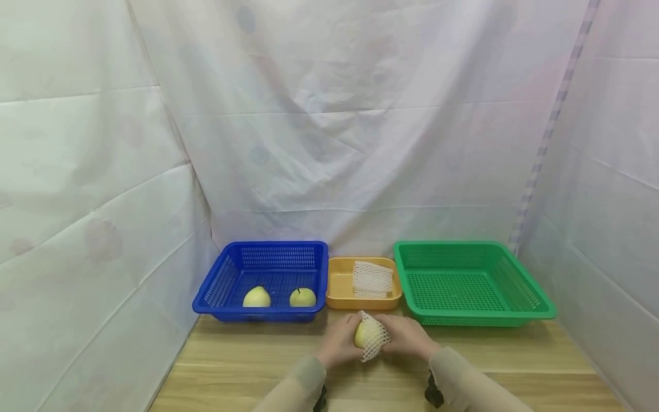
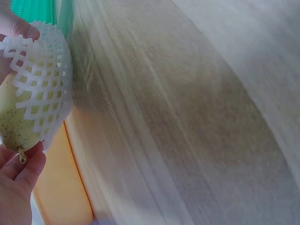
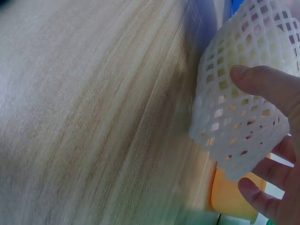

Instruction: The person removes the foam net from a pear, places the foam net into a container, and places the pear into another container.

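Note:
A pale yellow pear (image 1: 360,336) is held above the table's near middle, partly inside a white foam net sleeve (image 1: 378,340). My left hand (image 1: 338,341) grips the pear from the left; in the left wrist view its fingers (image 2: 31,172) are by the stem end, which sticks out of the net. From the right, my right hand (image 1: 410,336) holds the net around the pear, with the thumb (image 3: 260,82) lying on the mesh in the right wrist view. The net's loose end extends past the pear there.
A blue basket (image 1: 211,309) at the back left contains two pears (image 1: 257,297). Beside it stands a small orange tray (image 1: 340,303) with white foam nets (image 1: 372,277) in it. A green basket (image 1: 479,315) stands at the back right, on the wooden table (image 1: 247,366).

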